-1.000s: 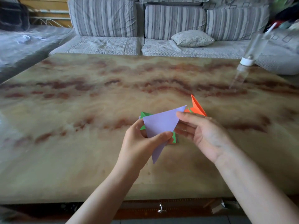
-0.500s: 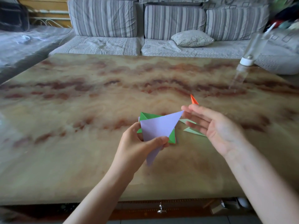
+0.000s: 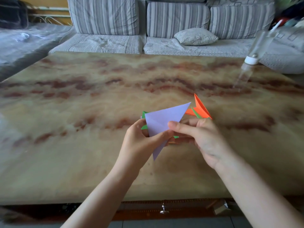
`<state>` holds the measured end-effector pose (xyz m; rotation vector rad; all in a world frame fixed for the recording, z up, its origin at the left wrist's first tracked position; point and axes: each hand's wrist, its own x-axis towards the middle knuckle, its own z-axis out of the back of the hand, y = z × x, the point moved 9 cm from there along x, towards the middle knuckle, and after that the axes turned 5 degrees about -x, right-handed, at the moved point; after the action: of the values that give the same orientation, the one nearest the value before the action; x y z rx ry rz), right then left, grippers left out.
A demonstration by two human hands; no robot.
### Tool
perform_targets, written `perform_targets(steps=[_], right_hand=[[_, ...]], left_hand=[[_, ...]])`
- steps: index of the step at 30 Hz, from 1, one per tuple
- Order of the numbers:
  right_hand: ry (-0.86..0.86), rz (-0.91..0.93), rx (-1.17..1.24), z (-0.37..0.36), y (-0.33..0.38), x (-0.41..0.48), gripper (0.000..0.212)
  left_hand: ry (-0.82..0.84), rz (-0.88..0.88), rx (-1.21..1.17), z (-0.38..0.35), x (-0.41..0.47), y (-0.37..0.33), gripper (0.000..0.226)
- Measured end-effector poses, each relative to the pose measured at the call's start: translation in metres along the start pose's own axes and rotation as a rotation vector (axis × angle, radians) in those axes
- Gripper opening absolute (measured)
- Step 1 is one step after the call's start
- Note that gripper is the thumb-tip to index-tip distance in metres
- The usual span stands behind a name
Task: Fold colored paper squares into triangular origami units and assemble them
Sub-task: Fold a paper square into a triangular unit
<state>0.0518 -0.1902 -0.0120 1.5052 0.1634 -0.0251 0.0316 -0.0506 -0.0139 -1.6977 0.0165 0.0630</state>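
Note:
A lilac folded paper triangle (image 3: 162,122) is held above the marble table (image 3: 82,99), one tip pointing up right and another down. My left hand (image 3: 141,142) pinches its lower left part between thumb and fingers. My right hand (image 3: 202,135) grips its right edge, thumb on top. Behind the lilac sheet peeks a green folded piece (image 3: 144,115), partly hidden. An orange folded unit (image 3: 199,108) with a green sliver in it stands just beyond my right fingers; whether the fingers hold it I cannot tell.
A clear plastic bottle with a white cap (image 3: 251,58) leans at the table's far right. A striped grey sofa (image 3: 148,22) with a small cushion (image 3: 195,37) runs behind the table. A drawer knob (image 3: 163,209) sits under the near edge.
My right hand, which was away from the lilac paper half a second ago, has come back and taken its right edge. The orange unit shows again beyond the fingers.

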Motion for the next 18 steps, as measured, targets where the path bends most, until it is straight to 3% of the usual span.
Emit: perform_targets(steps=[8,18], right_hand=[[-0.106,0.072,0.056,0.008,0.011,0.002,0.010],[-0.142,0.094,0.151,0.014,0.015,0.007,0.009]], left_hand=[[-0.028,0.037,-0.103,0.004,-0.002,-0.005,0.043],[-0.016,0.090,-0.100,0.014,-0.004,0.003,0.044]])
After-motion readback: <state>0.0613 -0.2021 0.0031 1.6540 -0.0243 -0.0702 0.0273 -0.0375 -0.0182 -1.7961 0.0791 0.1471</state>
